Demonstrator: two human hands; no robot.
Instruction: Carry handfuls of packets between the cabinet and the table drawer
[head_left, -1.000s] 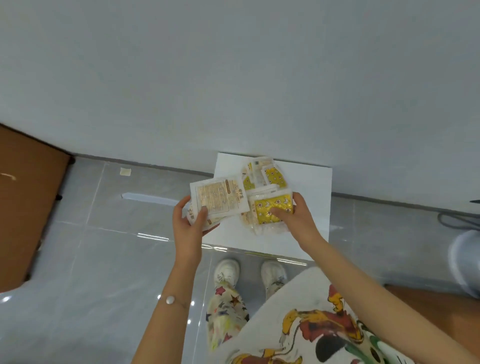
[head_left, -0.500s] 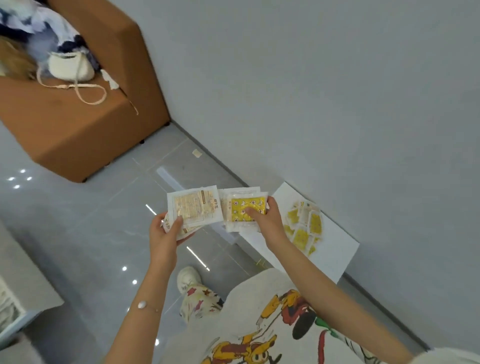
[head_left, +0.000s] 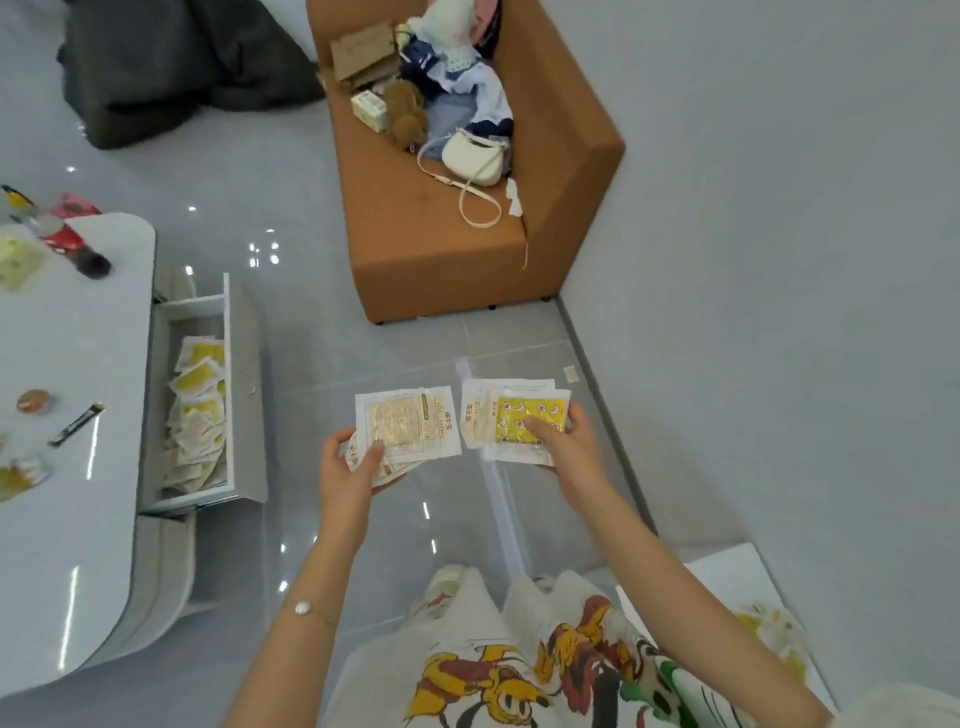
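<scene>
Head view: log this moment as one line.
left hand: grips packet stack | right hand: grips yellow packets | open drawer: holds packets

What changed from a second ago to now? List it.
The right hand lifted its stack of yellow sachets off the white board, which now lies low at the right. The view turned to show an orange sofa and an open drawer of sachets. The left hand still grips its own sachet stack.

Glossy grey tiled floor (head_left: 291, 280) carries orange sofa (head_left: 447, 260), white table (head_left: 62, 415) with open drawer (head_left: 197, 405) of sachets, dark bundle (head_left: 171, 67), white board (head_left: 727, 582) bearing yellow sachets (head_left: 769, 629).
</scene>
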